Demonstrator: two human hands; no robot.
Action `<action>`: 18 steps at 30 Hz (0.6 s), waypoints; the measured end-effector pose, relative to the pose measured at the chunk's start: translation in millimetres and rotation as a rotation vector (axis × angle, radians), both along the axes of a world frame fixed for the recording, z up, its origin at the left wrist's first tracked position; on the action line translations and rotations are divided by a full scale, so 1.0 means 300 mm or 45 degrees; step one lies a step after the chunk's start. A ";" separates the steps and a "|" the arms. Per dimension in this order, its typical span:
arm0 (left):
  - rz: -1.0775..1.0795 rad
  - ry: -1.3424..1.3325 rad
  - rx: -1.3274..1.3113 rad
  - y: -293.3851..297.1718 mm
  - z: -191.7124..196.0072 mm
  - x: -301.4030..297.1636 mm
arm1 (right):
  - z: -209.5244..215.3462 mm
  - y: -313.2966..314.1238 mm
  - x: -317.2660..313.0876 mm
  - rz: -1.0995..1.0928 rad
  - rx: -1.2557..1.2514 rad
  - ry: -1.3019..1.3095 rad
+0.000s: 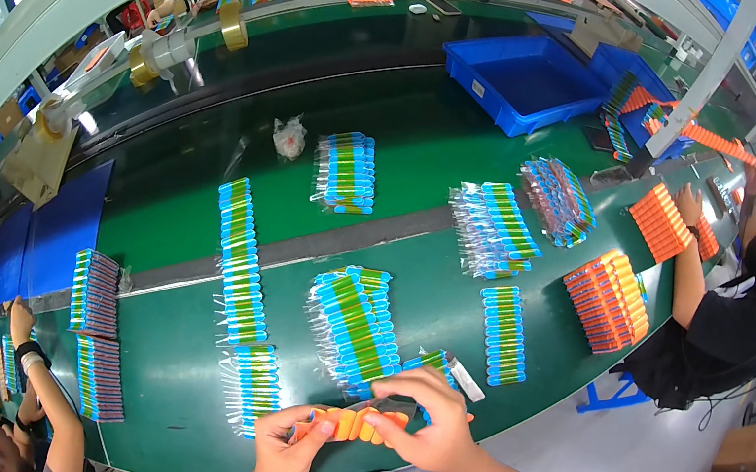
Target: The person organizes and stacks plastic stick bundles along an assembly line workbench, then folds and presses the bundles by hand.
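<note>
A short row of small orange pieces (354, 424) spans both my hands, just above the table's near edge. My left hand (287, 451) pinches its left end between thumb and fingers. My right hand (432, 423) is curled over the right end, its thumb on the orange pieces. What the pieces are, I cannot make out. Just beyond my hands lies a thick pile of blue-and-green packets in clear wrap (353, 327). A smaller blue-and-green bundle (430, 361) and a small white packet (466, 378) lie beyond my right hand.
On the green table (170, 341), blue-and-green rows (240, 253) lie left and another row (502, 337) right. Orange stacks (607, 302) stand near a co-worker (723, 324) at right. A blue tray (524, 80) sits far off. Another worker's arm (55, 402) reaches in at left.
</note>
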State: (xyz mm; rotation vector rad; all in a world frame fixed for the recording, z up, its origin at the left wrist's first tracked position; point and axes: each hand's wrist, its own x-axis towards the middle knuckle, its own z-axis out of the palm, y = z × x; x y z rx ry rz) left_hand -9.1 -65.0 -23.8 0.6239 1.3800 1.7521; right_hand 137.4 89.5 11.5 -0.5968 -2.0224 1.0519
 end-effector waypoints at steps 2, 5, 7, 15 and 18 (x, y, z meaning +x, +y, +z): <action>-0.014 0.020 -0.006 -0.006 -0.005 -0.002 | -0.056 0.011 0.013 0.349 -0.582 0.043; -0.039 -0.001 -0.033 -0.005 -0.012 -0.008 | -0.092 0.038 0.011 0.427 -0.659 0.107; -0.131 -0.276 -0.015 -0.004 -0.019 -0.014 | -0.106 0.048 0.013 0.467 -0.656 0.125; -0.042 -0.788 -0.140 0.024 0.029 0.001 | -0.050 0.069 0.000 0.332 0.240 -0.125; 0.006 -0.734 -0.160 0.028 0.017 0.002 | -0.019 0.057 -0.005 0.259 0.894 -0.290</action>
